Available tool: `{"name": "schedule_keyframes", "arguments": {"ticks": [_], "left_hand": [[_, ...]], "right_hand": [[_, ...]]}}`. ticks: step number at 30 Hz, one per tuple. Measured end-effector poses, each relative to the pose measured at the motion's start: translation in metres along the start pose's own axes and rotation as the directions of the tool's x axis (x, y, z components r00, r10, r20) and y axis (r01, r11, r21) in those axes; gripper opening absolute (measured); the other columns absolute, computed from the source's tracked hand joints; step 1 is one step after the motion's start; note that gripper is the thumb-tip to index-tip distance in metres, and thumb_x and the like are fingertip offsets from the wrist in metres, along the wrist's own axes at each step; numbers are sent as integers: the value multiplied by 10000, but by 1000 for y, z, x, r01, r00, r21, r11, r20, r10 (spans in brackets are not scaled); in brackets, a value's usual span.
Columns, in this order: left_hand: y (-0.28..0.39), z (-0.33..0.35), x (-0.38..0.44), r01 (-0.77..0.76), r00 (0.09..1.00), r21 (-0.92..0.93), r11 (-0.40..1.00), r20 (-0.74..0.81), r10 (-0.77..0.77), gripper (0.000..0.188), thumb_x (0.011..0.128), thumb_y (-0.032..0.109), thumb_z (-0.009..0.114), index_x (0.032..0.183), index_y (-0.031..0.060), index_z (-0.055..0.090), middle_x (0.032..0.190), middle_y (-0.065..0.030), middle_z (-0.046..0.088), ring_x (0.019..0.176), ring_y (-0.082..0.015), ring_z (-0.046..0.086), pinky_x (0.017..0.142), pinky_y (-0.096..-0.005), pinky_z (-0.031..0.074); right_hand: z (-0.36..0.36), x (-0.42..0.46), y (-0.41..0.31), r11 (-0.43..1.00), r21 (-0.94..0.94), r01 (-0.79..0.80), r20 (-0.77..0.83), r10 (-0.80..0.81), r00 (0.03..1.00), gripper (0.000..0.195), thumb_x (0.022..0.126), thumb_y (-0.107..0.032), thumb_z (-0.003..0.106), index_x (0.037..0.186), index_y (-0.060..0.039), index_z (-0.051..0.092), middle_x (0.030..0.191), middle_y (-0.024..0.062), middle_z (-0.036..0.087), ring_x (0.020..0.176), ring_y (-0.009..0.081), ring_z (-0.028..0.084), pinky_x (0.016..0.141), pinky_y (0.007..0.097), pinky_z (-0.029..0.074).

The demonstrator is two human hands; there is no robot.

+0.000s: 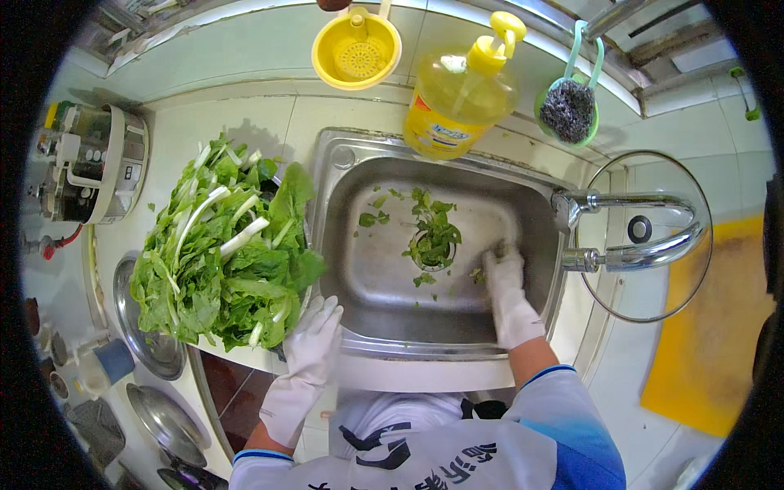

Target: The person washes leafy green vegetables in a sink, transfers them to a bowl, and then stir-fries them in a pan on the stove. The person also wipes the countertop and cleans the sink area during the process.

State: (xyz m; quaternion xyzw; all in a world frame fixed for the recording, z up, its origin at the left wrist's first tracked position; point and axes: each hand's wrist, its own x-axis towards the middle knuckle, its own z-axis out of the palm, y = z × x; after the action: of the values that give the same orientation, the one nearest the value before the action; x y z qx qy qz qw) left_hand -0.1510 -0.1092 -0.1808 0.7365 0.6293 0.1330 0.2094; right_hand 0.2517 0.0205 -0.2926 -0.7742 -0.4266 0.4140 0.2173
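Observation:
My left hand, in a white rubber glove, lies with extended fingers at the near right side of a heap of leafy greens. The pale-stemmed greens are piled left of the sink; a dark container rim barely shows beneath them. Inside the stainless steel sink, my right hand, in a matching glove, reaches down to the right of the basin floor. Its fingertips are blurred, so I cannot tell whether they hold anything. Loose leaf scraps gather over the drain, and smaller bits lie around them.
A yellow dish soap pump bottle stands behind the sink. Hanging above are a yellow strainer and a steel wool scrubber. The chrome faucet overlaps a glass lid at right. Metal lids lie at left.

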Motion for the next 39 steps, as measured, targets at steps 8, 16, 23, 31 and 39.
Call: {"name": "schedule_keyframes", "arguments": {"ticks": [8,16,23,31,39], "left_hand": [[-8,3,-1,-58,998,80,995,0,58,377,865,119,722,1242,131,727,1361,-33,689,1283,-298,620,1022,-422,553],[-2,7,-4,4,996,7,1000,-92,-3,374,854,105,737,1227,137,734,1337,-23,704,1269,-296,631,988,-414,571],[2,0,0,-20,999,27,999,-49,22,344,856,98,731,1199,111,734,1328,-61,707,1247,-325,645,1010,-441,563],[3,2,-1,46,998,-34,998,-44,-47,366,844,94,738,1209,107,730,1341,-65,699,1264,-325,632,1038,-431,547],[2,3,-4,37,999,-3,999,-25,-37,370,842,86,732,1211,113,732,1337,-63,700,1254,-327,636,1021,-434,550]], "right_hand": [[148,23,-124,702,-458,546,46,-594,803,414,917,-355,712,1219,-71,694,1222,219,694,1158,377,646,1021,467,489],[134,13,-73,376,-650,660,489,-457,743,220,871,-150,642,1045,-117,773,1087,122,732,982,333,709,885,466,555],[100,41,-84,446,-584,678,170,-750,640,347,987,-288,601,1269,-110,698,1251,137,709,1150,371,657,997,477,519],[49,20,-51,831,-283,478,191,-440,878,453,974,-343,661,1383,-147,646,1532,181,522,1350,409,536,1132,500,430],[45,-22,-44,774,-298,559,307,-476,824,818,859,-290,803,1575,-146,434,1580,244,435,1466,404,415,1226,478,345]]}}
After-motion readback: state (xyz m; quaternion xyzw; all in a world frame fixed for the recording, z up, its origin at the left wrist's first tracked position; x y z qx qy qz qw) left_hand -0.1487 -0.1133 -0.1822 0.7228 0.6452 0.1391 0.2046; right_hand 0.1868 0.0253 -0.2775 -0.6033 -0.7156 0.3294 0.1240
